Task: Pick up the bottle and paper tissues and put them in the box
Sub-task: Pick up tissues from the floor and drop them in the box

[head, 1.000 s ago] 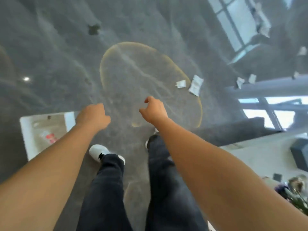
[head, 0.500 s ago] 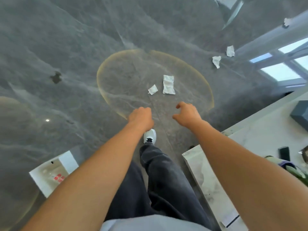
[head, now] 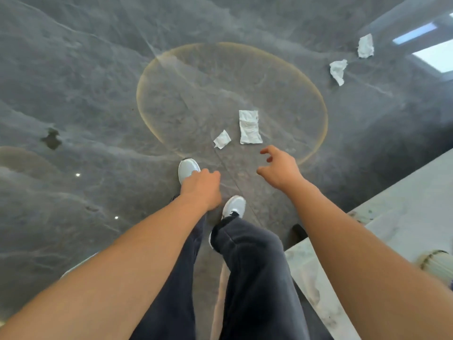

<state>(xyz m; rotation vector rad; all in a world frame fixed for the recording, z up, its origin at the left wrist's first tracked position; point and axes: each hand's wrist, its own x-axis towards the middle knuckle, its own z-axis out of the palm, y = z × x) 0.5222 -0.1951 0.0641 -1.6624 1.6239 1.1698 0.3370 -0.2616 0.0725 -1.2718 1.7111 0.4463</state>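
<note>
Two white paper tissues lie on the grey marble floor just ahead of me: a larger flat one (head: 249, 127) and a small folded one (head: 222, 139) to its left. Two more crumpled tissues (head: 338, 71) (head: 365, 45) lie farther off at the upper right. My right hand (head: 278, 167) hovers just below the larger tissue, fingers spread and empty. My left hand (head: 202, 185) hangs above my shoes with its fingers curled under and nothing in it. No bottle is in view. A white edge at the lower left (head: 78, 265) may be the box.
A white marble counter (head: 404, 212) runs along the right edge, close to my right arm. My legs and white shoes (head: 187, 168) stand on the floor below the tissues. A brownish ring (head: 147, 77) marks the floor around the near tissues.
The view has swung and I have stepped closer; the two near tissues now lie just beyond my right hand, whose fingers have spread. The white box has slid almost out of view at the lower left.
</note>
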